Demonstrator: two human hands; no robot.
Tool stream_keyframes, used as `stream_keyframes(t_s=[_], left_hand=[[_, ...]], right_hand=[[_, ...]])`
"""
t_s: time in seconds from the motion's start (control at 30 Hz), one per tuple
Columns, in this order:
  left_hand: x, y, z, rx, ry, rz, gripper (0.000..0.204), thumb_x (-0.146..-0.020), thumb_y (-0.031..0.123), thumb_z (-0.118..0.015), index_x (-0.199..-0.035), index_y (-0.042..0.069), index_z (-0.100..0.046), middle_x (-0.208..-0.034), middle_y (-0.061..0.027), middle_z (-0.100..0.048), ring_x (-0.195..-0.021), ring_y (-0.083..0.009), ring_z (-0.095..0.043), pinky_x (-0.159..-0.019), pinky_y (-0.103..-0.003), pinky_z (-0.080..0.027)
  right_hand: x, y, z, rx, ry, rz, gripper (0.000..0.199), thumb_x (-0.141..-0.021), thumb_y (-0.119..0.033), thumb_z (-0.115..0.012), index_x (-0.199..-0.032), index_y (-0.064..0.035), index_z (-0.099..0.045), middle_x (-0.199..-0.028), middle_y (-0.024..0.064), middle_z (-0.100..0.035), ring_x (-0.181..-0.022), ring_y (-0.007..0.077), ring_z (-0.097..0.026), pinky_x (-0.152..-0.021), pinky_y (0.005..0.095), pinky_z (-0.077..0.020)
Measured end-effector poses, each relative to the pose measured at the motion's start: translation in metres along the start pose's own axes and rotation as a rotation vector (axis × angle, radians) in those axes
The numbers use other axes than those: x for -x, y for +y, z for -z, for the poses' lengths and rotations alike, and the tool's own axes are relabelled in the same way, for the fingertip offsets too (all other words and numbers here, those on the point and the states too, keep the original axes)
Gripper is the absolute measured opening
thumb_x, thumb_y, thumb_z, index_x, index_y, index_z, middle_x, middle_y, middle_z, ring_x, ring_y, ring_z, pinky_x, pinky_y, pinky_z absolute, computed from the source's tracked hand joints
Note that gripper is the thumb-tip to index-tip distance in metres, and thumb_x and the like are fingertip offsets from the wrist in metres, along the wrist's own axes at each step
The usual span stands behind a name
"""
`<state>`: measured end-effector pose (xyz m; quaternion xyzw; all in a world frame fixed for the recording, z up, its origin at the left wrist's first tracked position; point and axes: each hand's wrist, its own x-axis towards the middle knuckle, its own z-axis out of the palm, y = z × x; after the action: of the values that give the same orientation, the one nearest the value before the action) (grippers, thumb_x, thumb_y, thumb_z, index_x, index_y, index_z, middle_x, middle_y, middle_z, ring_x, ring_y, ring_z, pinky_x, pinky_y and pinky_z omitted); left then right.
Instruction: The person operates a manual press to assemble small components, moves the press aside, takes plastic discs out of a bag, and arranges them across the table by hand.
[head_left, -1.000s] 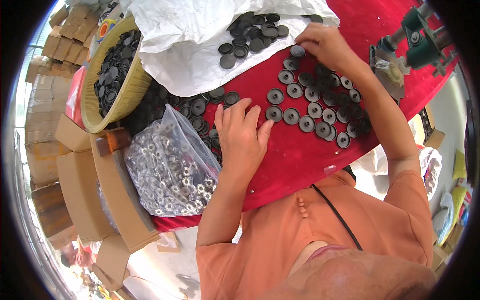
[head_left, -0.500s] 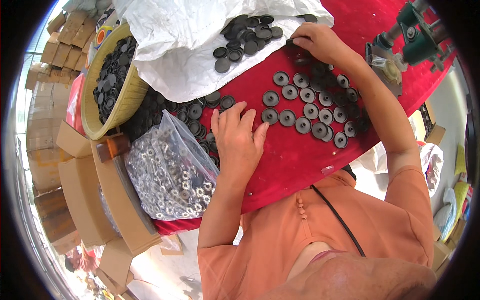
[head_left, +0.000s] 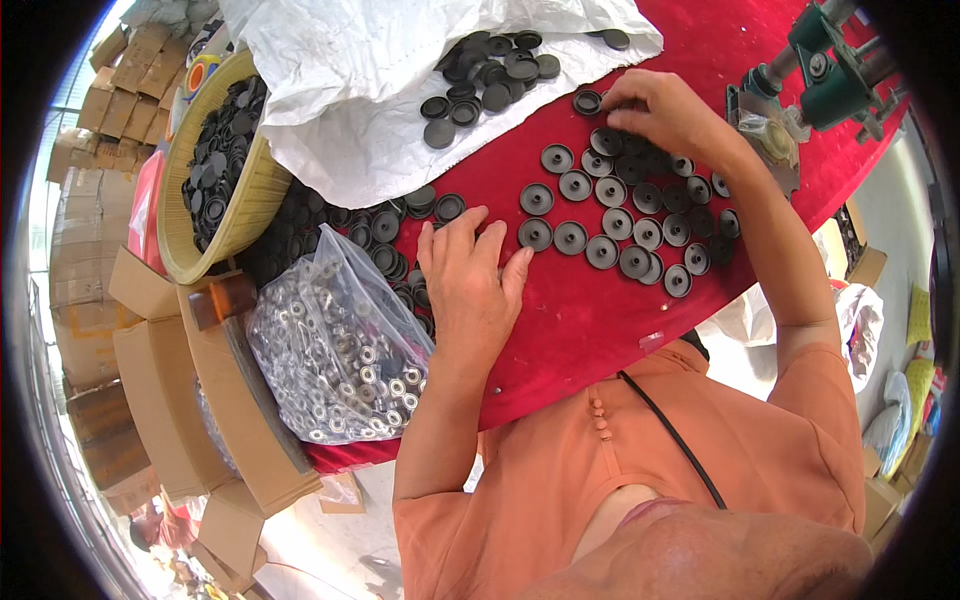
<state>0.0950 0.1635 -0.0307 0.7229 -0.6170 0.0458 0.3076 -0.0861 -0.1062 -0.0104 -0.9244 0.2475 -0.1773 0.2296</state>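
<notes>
My left hand (head_left: 465, 285) rests palm down on the red cloth, fingers spread and holding nothing. Its fingertips lie beside a pile of round black plastic caps (head_left: 384, 226). My right hand (head_left: 660, 112) hovers over the far side of a spread of similar caps, with its fingers bent and slightly apart. Next to those fingertips a single black cap (head_left: 587, 102) lies with its hollow side up. Between my hands, several caps (head_left: 570, 238) lie in loose rows, most showing a central stem. Shadow and my right hand obscure some of them.
A white sack (head_left: 340, 110) carries more black caps at the far side. At left stand a yellow basket (head_left: 272, 190) of caps, a clear bag (head_left: 330, 350) of metal ring-shaped parts and an open carton (head_left: 170, 400). A green metal machine (head_left: 820, 65) occupies the far right.
My right hand has shifted slightly right and nearer to me, leaving the cap at its fingertips flat on the cloth. My left hand has stayed almost in place.
</notes>
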Motion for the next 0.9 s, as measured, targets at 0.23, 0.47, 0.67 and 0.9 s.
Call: stream_keyframes(t_s=[0.23, 0.47, 0.67, 0.9], left_hand=[[-0.001, 0.001, -0.003, -0.002, -0.001, -0.014, 0.035, -0.078, 0.015, -0.083, -0.107, 0.001, -0.070, -0.119, -0.0158, -0.064, -0.111, -0.0355, -0.061, -0.108, -0.056, -0.040], [0.000, 0.000, -0.001, -0.011, 0.012, -0.018, 0.035, -0.078, 0.015, -0.083, -0.108, 0.001, -0.070, -0.118, -0.0155, -0.064, -0.111, -0.0365, -0.061, -0.107, -0.057, -0.040], [0.000, 0.001, 0.000, -0.003, 0.008, -0.022, 0.035, -0.079, 0.016, -0.082, -0.108, 0.000, -0.070, -0.118, -0.0155, -0.064, -0.111, -0.0367, -0.060, -0.107, -0.057, -0.040], [0.002, -0.001, 0.001, 0.007, 0.003, 0.007, 0.035, -0.080, 0.017, -0.082, -0.109, 0.000, -0.070, -0.119, -0.0150, -0.064, -0.112, -0.0363, -0.060, -0.109, -0.058, -0.039]], right_hand=[[-0.001, -0.024, -0.001, 0.253, -0.190, -0.066, 0.021, -0.091, -0.023, -0.069, -0.106, -0.0097, -0.076, -0.105, 0.0092, -0.070, -0.109, 0.0273, -0.065, -0.096, 0.0444, -0.0397], [0.008, -0.035, -0.009, 0.290, -0.047, 0.081, 0.018, -0.087, -0.017, -0.074, -0.102, -0.0081, -0.072, -0.098, 0.0070, -0.066, -0.105, 0.0266, -0.062, -0.097, 0.0421, -0.0372], [-0.005, -0.017, -0.021, 0.269, -0.055, 0.060, 0.021, -0.086, -0.016, -0.075, -0.105, -0.0086, -0.073, -0.102, 0.0063, -0.069, -0.108, 0.0266, -0.062, -0.096, 0.0423, -0.0382], [-0.012, -0.003, -0.022, 0.058, -0.022, 0.104, 0.016, -0.087, -0.012, -0.073, -0.101, -0.0042, -0.075, -0.096, 0.0117, -0.073, -0.091, 0.0305, -0.070, -0.085, 0.0412, -0.0524]])
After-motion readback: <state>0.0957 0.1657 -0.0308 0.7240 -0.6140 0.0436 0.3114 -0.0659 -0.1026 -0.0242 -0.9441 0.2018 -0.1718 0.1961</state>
